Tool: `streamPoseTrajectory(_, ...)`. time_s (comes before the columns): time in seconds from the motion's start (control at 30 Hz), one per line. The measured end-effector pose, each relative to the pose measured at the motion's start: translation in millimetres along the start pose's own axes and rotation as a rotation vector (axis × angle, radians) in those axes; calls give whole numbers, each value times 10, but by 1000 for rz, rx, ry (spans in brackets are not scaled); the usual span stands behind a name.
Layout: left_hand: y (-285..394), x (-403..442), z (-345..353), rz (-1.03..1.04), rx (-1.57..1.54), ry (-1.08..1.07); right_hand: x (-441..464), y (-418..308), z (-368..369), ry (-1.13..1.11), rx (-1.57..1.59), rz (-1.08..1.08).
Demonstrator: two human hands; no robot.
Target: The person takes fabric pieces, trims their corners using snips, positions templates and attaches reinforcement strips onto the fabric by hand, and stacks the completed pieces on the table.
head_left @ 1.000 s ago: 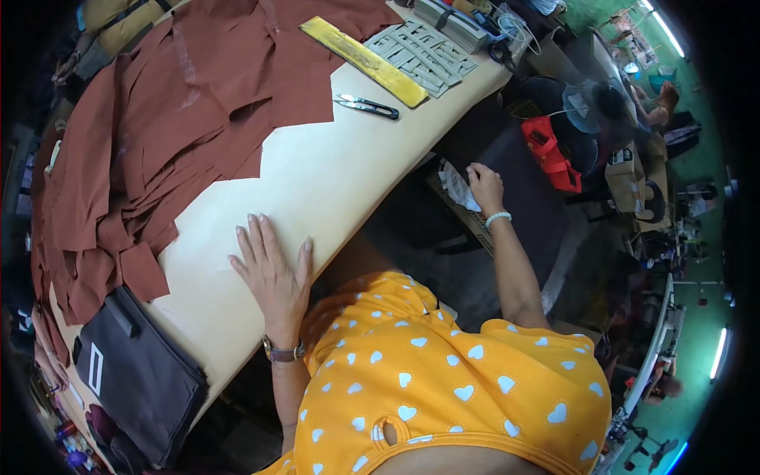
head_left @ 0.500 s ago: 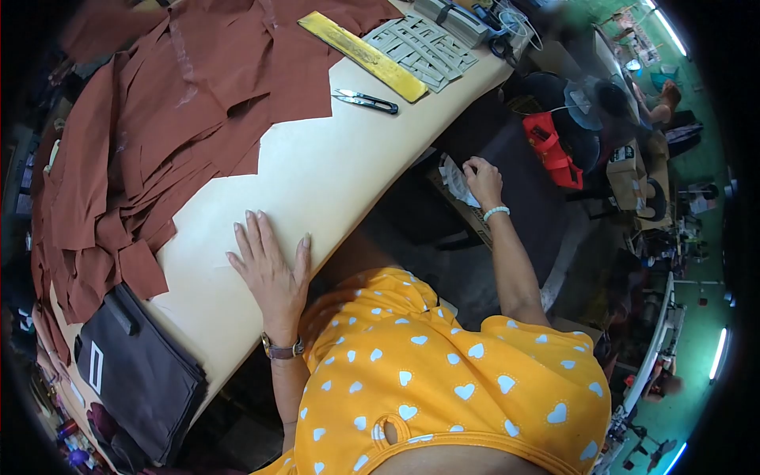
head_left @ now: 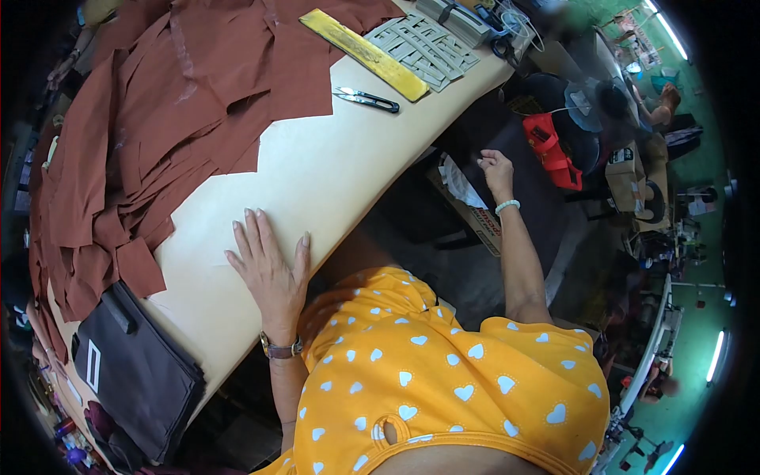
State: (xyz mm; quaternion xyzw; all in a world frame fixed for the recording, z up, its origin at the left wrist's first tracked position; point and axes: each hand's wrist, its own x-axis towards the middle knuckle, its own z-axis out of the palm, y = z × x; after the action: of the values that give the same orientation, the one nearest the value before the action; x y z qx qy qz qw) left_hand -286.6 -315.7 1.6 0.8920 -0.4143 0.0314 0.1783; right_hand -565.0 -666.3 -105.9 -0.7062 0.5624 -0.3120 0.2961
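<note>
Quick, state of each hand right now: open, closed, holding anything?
Left hand: open, resting palm-down on the table, nothing visibly held.
Right hand: fingers curled; whether anything is held cannot be told.

- Bright, soft, even light fills the pale surface [head_left: 317,158] under and around the left fingers [head_left: 252,229], which look crisp
- Deep gloom swallows the floor [head_left: 475,285] below the right fingers [head_left: 492,158]
- Tube lights [head_left: 716,356] glare white, far to the right of both fingers, with a green cast on the wall [head_left: 710,261] around them
- Wide-lens distortion bows the surface's near edge between the two sets of fingers
- Farthest from the fingers, rims smear, then fade into black corners
</note>
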Motion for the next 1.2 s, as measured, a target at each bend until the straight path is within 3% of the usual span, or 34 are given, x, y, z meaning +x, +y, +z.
streamPoseTrajectory(0.17,-7,8,1,-2,1,0,-42,-262,-306,86,95,151)
streamPoseTrajectory(0.3,-3,11,-4,-13,-8,-10,225,-371,-636,290,266,142)
streamPoseTrajectory(0.33,-18,11,-13,-18,-5,-4,376,-477,-761,224,424,158)
streamPoseTrajectory(0.37,-13,6,-6,-14,-4,-6,441,-519,-780,212,387,100)
streamPoseTrajectory(0.53,-7,0,5,-17,-20,3,511,-598,-734,-59,261,230)
streamPoseTrajectory(0.8,82,46,-22,-25,-65,55,145,-532,-522,48,323,157)
streamPoseTrajectory(0.93,748,378,-60,376,-405,186,-24,-607,-486,89,430,153)
streamPoseTrajectory(1.0,1327,599,-3,526,-731,73,-40,-560,-472,106,467,126)
streamPoseTrajectory(1.07,1884,827,191,538,-914,-183,-115,-664,-516,89,541,103)
streamPoseTrajectory(1.1,2145,949,337,476,-897,-374,-128,-681,-524,83,574,93)
streamPoseTrajectory(1.2,2748,1192,893,359,-954,-578,-108,-529,-506,38,701,10)
